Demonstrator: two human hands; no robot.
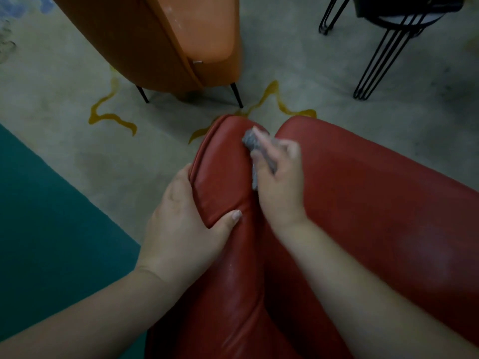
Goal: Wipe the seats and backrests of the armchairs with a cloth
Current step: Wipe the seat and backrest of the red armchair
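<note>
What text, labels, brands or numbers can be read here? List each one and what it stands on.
None: no word, label, brand or number can be read in this view.
The red armchair, the orange armchair and the grey cloth held by the right hand show no print.
The small pale tab on the orange armchair is too small to tell whether it bears any text.

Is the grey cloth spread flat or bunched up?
Bunched up. The cloth is a crumpled wad that the right hand holds against the red armchair; only small grey parts show between the fingers.
</note>
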